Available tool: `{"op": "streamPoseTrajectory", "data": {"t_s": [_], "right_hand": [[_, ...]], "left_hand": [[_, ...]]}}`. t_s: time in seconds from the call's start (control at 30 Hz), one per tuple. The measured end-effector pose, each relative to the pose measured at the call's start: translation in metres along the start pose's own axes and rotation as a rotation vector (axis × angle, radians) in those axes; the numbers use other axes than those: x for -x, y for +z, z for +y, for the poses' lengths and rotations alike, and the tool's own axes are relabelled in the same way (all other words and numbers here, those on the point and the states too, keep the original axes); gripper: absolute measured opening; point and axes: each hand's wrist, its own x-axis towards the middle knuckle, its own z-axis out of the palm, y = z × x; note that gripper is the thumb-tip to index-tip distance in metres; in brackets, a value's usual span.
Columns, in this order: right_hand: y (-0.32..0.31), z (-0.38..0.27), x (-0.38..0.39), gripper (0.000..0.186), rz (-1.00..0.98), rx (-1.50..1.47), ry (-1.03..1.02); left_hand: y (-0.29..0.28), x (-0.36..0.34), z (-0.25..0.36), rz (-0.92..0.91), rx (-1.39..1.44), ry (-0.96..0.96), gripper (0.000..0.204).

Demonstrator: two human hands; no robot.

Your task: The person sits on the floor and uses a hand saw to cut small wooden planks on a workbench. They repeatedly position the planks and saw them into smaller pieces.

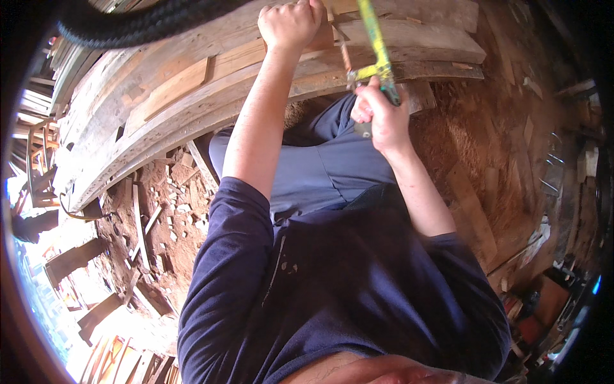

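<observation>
My right hand [384, 118] is wrapped round the handle of a hacksaw [378, 48] with a yellow-green frame, right of the middle near the top. The saw's thin blade side runs up towards a small brown piece of wood [323, 37]. Over that piece my left hand [290, 24] is closed, arm stretched far forward, its fingertips partly hidden at the upper edge. The wood rests on a thick plank bench [249, 75]. Whether the blade touches the wood I cannot tell.
A flat board [179, 88] lies on the bench to the left. A black braided hose or cable [137, 29] crosses the upper left. Sawdust [457, 131] and offcuts [182, 208] cover the floor. Stacked timber stands at the far left.
</observation>
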Motion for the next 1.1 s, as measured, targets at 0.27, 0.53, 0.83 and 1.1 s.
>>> {"op": "streamPoseTrajectory", "data": {"t_s": [0.27,0.53,0.83,1.1], "right_hand": [[-0.009,-0.004,-0.003,0.027,0.014,0.059,0.051],[-0.002,-0.012,-0.008,0.028,-0.003,0.027,-0.025],[-0.012,0.009,-0.015,0.026,0.014,0.152,0.059],[-0.012,0.002,-0.006,0.027,0.049,0.169,0.108]], "left_hand": [[0.002,-0.002,0.000,-0.051,-0.004,-0.016,0.049],[0.005,0.000,0.000,-0.005,-0.003,-0.016,0.051],[0.004,0.000,0.000,-0.066,0.003,-0.047,0.048],[0.007,-0.001,-0.001,-0.036,0.001,-0.049,0.046]]}}
